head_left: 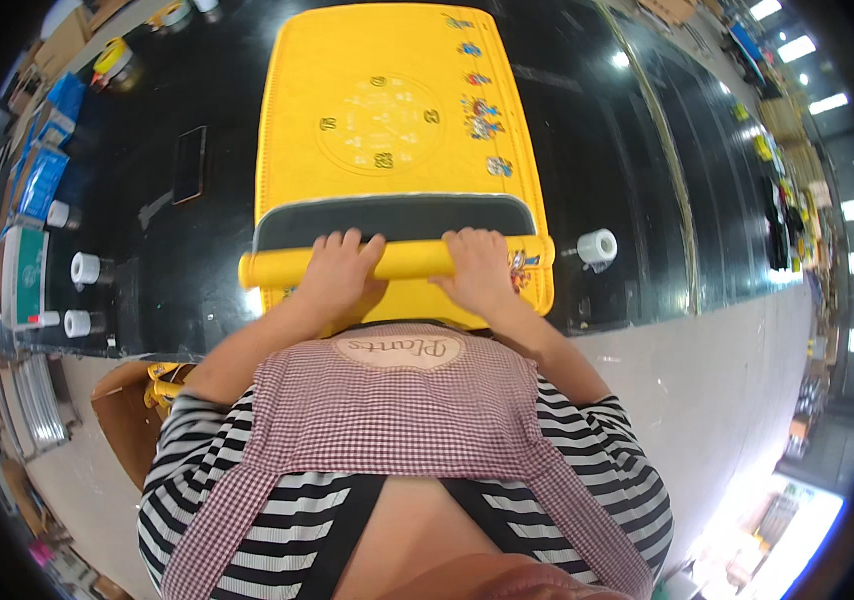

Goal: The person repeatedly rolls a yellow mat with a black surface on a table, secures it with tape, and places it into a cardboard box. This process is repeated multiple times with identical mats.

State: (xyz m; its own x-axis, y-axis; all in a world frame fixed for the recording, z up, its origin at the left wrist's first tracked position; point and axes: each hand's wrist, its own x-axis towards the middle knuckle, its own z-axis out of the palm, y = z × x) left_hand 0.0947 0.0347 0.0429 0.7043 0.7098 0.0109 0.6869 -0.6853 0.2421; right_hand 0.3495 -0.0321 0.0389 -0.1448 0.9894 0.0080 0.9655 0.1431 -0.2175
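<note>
A glossy black desk [607, 150] carries a large yellow printed sheet [297, 100], its near end a tube [409, 258], a dark grey band [397, 216] just beyond. A brown cardboard box [112, 410], below the desk at left, holds yellow pieces [160, 388], their kind hard to tell. Blue packs [42, 180] line the left edge. Left fingers [335, 245] and right fingers [482, 245] curl over the tube, pinching it. A white roll [597, 245] stands near the sheet's right side

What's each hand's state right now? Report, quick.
Left hand: closed, holding the yellow roll.
Right hand: closed, holding the same yellow roll.
</note>
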